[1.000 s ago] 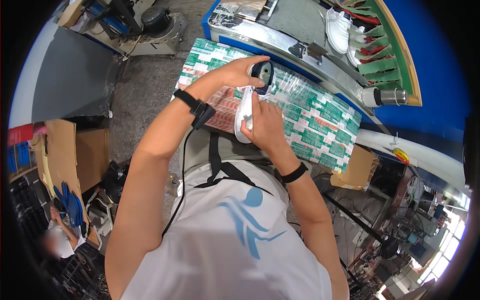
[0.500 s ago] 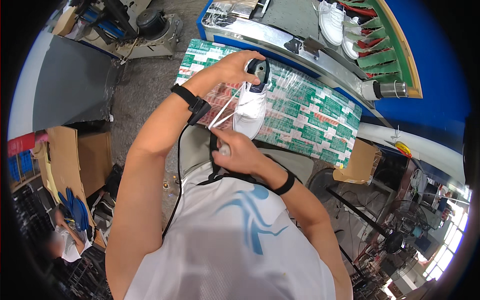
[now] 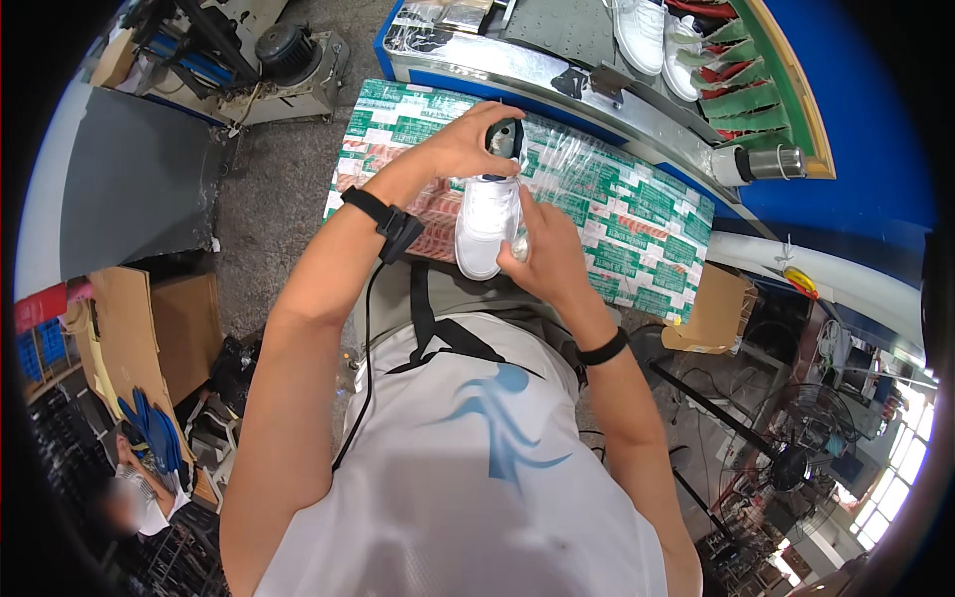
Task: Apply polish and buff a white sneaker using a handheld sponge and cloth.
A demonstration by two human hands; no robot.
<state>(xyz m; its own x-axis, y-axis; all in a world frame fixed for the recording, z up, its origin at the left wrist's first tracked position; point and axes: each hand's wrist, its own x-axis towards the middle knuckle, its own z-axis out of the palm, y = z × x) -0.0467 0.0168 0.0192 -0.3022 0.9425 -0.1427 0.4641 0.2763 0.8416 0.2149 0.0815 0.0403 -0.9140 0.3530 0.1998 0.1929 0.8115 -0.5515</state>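
A white lace-up sneaker (image 3: pixel 479 231) with a dark collar lies on the covered worktop (image 3: pixel 617 224), toe toward me. My left hand (image 3: pixel 468 144) is closed round its heel end, thumb across the collar opening and fingers along the far rim. Beside the shoe's right side is my right hand (image 3: pixel 553 254), its forefinger stretched along the upper and its thumb near the toe. A small pale object shows between that thumb and the curled fingers; its kind is too hidden to tell. Loose laces cannot be made out now.
Beyond the worktop runs a metal-edged machine bed (image 3: pixel 497 55). White sneakers (image 3: pixel 639 38) stand there beside green flap strips (image 3: pixel 741 95). A metal cylinder (image 3: pixel 776 162) juts out at right. Cardboard boxes (image 3: pixel 708 313), a fan (image 3: pixel 796 438) and another person (image 3: pixel 149 497) are around.
My right hand has moved from in front of the toe, where it pulled white laces taut, up to the shoe's right side. My left hand keeps its hold at the heel.
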